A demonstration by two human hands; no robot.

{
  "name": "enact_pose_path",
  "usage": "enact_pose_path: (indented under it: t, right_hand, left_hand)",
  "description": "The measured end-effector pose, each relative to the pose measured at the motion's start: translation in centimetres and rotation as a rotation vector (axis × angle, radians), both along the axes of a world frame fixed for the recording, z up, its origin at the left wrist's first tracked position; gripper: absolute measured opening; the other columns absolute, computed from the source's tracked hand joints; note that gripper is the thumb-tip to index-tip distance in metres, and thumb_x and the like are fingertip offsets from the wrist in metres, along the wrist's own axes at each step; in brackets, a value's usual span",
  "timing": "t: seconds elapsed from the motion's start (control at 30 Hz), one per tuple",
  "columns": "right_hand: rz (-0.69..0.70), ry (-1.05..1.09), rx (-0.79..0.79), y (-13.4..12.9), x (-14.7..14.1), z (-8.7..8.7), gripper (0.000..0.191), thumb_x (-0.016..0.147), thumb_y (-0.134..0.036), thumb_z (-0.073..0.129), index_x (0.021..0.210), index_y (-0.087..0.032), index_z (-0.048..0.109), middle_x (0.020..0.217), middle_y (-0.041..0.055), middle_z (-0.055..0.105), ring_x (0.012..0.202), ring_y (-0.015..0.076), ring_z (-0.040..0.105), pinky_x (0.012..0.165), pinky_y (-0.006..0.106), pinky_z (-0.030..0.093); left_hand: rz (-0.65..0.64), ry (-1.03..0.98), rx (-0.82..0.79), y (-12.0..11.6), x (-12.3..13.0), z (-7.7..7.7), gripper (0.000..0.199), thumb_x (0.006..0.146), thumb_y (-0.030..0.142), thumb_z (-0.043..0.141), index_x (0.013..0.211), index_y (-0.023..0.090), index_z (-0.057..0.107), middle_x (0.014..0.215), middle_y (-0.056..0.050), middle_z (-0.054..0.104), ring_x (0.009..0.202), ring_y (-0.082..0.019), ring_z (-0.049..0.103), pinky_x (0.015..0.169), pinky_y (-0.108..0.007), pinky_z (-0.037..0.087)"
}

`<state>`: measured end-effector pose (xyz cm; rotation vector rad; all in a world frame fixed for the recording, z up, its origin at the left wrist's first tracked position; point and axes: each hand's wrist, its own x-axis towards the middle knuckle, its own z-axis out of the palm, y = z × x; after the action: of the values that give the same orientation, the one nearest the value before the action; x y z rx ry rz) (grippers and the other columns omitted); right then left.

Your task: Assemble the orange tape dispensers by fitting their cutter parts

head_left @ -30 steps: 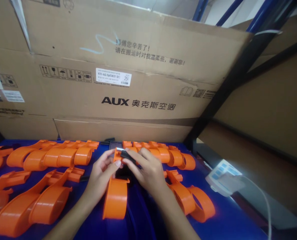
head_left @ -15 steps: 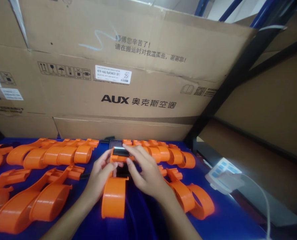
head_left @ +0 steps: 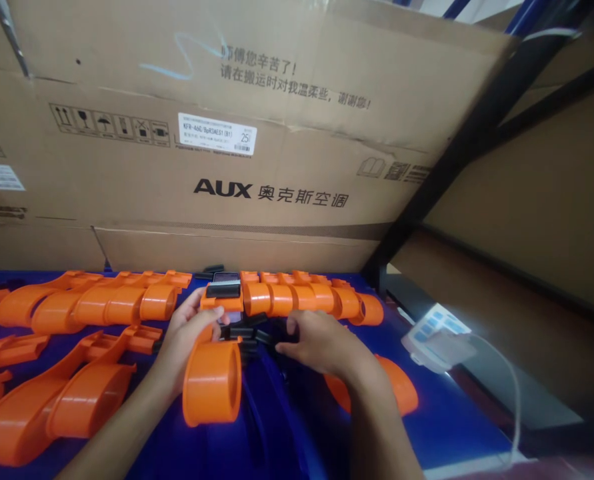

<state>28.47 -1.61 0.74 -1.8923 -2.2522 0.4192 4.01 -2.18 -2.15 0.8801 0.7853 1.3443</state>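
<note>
My left hand (head_left: pixel 189 327) is closed around the neck of an orange plastic tape dispenser (head_left: pixel 211 383), its ring hanging toward me. On the dispenser's upper end sits a black strip (head_left: pixel 223 291) with a pale toothed edge. My right hand (head_left: pixel 319 340) is over the blue surface, among loose black pieces (head_left: pixel 247 333). Its fingers are curled, the thumb stands apart from them, and I see nothing held. Part of its fingertips is hidden. Just behind the held dispenser lies a dark flat device (head_left: pixel 225 277), partly covered.
Rows of orange dispensers (head_left: pixel 91 310) lie left on the blue surface (head_left: pixel 161 447), with more dispensers (head_left: pixel 307 299) at the right. A large cardboard box (head_left: pixel 287 247) stands behind. A dark metal post (head_left: pixel 427 193) and a white device with a cable (head_left: pixel 439 337) are at the right.
My right hand has left the dispenser's toothed end and moved right and down to the black pieces. My left hand still holds the dispenser, slightly further left. The view has shifted a little.
</note>
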Motion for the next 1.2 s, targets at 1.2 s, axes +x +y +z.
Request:
enact_pose_path:
  t: [1.2]
  right_hand:
    - [0.096, 0.989, 0.488, -0.3, -6.9, -1.8, 0.021, 0.100, -0.034, 0.060, 0.118, -0.025, 0.065, 0.101, 0.0071, 0.072, 0.070, 0.0179, 0.067, 0.068, 0.033, 0.058]
  left_hand:
    - [0.006, 0.174, 0.127, 0.4, 0.4, -1.4, 0.033, 0.085, 0.040, 0.078, 0.106, 0.020, 0.063, 0.076, 0.001, 0.067, 0.047, -0.008, 0.054, 0.047, -0.021, 0.044]
